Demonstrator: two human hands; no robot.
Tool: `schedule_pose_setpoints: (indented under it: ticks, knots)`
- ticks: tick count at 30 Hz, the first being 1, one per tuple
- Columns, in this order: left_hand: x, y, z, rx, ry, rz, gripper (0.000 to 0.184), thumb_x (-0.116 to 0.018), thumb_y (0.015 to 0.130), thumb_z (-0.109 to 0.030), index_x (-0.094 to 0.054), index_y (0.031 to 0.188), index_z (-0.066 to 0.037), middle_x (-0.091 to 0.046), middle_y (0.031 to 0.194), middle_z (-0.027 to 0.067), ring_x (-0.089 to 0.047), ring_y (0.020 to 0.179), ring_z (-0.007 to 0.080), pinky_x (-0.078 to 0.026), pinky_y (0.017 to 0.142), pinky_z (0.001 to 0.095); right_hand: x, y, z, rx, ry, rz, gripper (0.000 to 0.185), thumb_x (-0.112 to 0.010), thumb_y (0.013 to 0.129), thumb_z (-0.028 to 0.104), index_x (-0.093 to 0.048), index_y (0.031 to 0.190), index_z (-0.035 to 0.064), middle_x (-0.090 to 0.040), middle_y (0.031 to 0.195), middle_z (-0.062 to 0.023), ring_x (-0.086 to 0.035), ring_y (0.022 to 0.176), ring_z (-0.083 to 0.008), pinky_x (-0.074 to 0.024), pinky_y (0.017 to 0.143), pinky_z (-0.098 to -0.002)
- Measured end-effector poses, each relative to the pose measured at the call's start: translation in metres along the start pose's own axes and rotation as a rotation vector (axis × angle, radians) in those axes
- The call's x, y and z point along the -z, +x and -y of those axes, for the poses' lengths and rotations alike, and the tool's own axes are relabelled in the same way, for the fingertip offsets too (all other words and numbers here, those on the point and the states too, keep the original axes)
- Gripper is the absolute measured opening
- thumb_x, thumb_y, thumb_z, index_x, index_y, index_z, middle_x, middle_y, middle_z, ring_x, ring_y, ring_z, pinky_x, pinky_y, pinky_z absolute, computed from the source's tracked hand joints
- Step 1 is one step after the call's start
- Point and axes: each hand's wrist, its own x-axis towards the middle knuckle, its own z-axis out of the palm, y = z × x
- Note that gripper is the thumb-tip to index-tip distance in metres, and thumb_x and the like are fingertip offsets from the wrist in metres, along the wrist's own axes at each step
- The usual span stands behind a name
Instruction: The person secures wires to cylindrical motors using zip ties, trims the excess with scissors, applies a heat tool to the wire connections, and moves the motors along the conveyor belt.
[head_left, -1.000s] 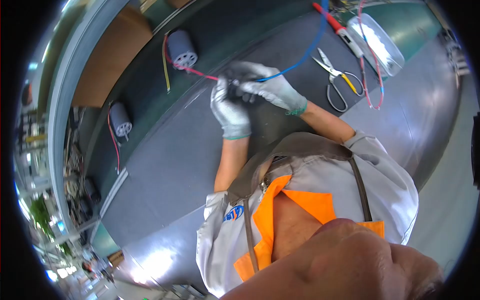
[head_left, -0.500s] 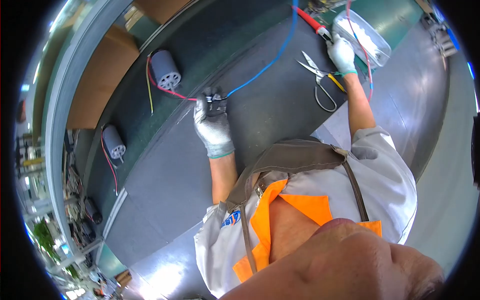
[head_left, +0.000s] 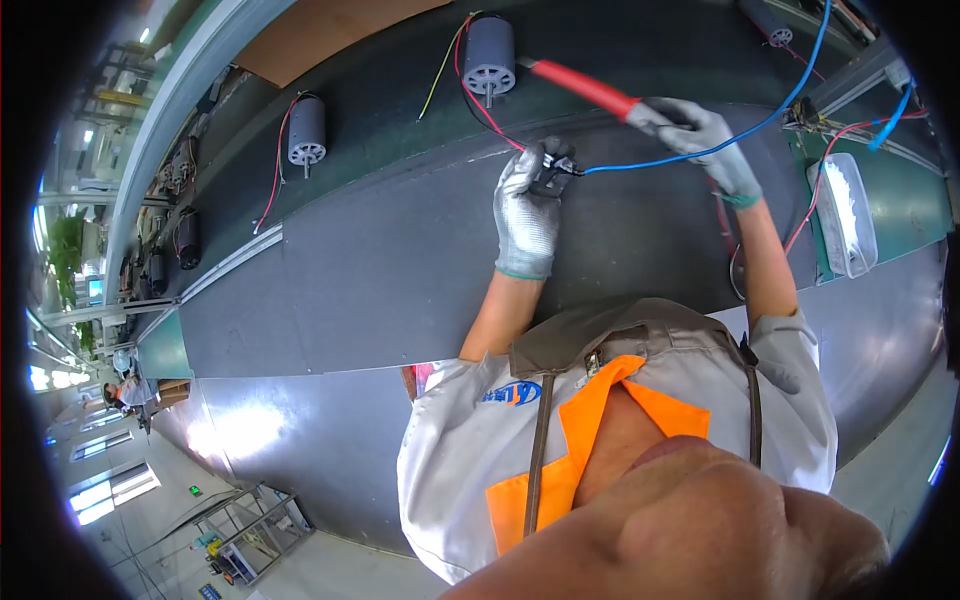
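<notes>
My gloved left hand (head_left: 528, 215) is closed around the end of a blue wire (head_left: 650, 163), where a small dark metal piece (head_left: 562, 164) shows between the fingertips. Red and black leads (head_left: 487, 122) run into the same grip from a grey motor (head_left: 489, 58) beyond it. To the right, my gloved right hand (head_left: 700, 140) grips one end of a long red rod-shaped tool (head_left: 585, 88). The tool's thin grey tip lies beside the motor in view; I cannot tell whether they touch. The blue wire passes across my right hand.
Another grey motor (head_left: 306, 132) with a red lead lies to the left, and one more (head_left: 766, 22) at the far right. A clear plastic box (head_left: 850, 222) with white contents stands right. Scissors (head_left: 738, 272) are mostly hidden beside my right arm. A metal rail (head_left: 150, 130) curves along the left.
My right hand has swung from beside the plastic box towards the motor, carrying the red tool. The view has turned to the right. My left hand keeps its grip on the wires.
</notes>
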Motion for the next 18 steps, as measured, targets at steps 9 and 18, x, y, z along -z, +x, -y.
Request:
schedule_pose_setpoints:
  ticks: [9,18]
  knots:
    - [0.019,0.009,0.010,0.049,-0.061,0.041,0.017,-0.056,0.100,-0.017,-0.065,0.110,-0.008,-0.068,0.113,0.0094,-0.063,0.109,0.0286,-0.050,0.096,0.0476,-0.039,0.037,-0.007,-0.009,-0.293,0.213,0.038,-0.073,0.086,0.025,-0.069,0.109,-0.0047,-0.070,0.086,-0.0078,-0.062,0.079,-0.0119,-0.0510,0.070,-0.0301]
    - [0.012,0.011,0.007,0.147,0.076,0.009,0.019,-0.060,0.098,-0.027,-0.064,0.103,-0.009,-0.069,0.104,0.0090,-0.065,0.100,0.0250,-0.050,0.091,0.0449,0.055,-0.059,0.025,-0.246,-0.712,-0.389,0.035,-0.068,0.090,0.037,-0.071,0.103,0.0048,-0.071,0.081,-0.0123,-0.069,0.071,-0.0272,-0.0519,0.066,-0.0418]
